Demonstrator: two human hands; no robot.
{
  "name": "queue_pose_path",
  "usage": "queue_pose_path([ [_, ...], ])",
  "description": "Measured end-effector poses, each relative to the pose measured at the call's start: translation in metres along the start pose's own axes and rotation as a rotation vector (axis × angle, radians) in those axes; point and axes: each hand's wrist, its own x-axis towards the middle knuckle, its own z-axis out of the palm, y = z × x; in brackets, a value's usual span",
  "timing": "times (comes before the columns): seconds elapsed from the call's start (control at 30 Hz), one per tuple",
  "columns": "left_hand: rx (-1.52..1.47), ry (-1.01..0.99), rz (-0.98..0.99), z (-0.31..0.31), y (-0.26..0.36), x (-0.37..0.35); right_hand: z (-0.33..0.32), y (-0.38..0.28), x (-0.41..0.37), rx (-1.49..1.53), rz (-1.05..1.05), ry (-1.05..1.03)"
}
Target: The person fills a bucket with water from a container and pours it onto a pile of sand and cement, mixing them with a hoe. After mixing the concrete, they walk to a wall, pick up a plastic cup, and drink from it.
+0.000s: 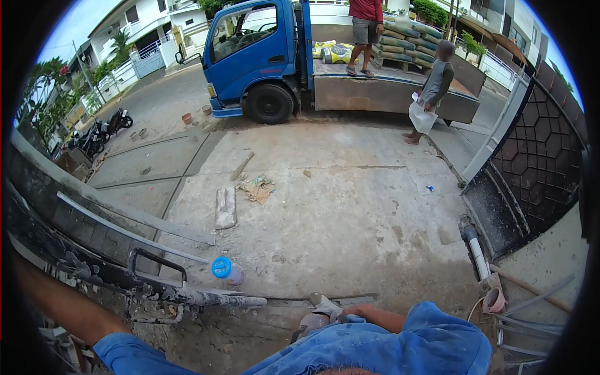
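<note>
My left forearm (69,303) reaches out to the left beside the black metal gate (150,284), and its hand is lost beyond the dark edge of the view. On the other side, my right arm (378,317) bends in front of my body, under a blue sleeve. My right hand (354,310) is low, close to my leg and a dusty grey shape (325,305); its fingers do not show clearly. A clear plastic jar with a blue lid (222,267) stands on the concrete just past the gate's end.
A blue truck (250,53) carries stacked sacks (406,37), with a person (365,28) on its bed. Another person (437,81) stands beside it holding a white sack (422,115). A dusty plank (225,208), crumpled paper (257,189) and a bucket (494,300) are around.
</note>
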Motion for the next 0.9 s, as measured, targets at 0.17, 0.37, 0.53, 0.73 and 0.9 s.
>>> queue_pose_path([
  [0.17, -0.067, -0.065, -0.065, -0.004, -0.006, 0.002, 0.037, 0.092, 0.104, 0.252, 0.000, 0.254],
  [0.37, -0.174, -0.040, -0.113, 0.002, -0.002, -0.006, 0.049, 0.114, 0.105, 0.178, 0.200, 0.208],
  [0.53, -0.220, -0.082, 0.002, 0.000, -0.032, 0.004, 0.061, 0.096, 0.090, 0.334, 0.202, -0.028],
  [0.73, 0.078, 0.023, 0.233, 0.000, -0.025, 0.010, 0.037, 0.063, 0.054, 0.238, 0.215, -0.092],
  [0.9, 0.003, 0.004, 0.006, -0.003, 0.005, 0.004, 0.042, 0.085, 0.093, 0.300, 0.163, -0.031],
])
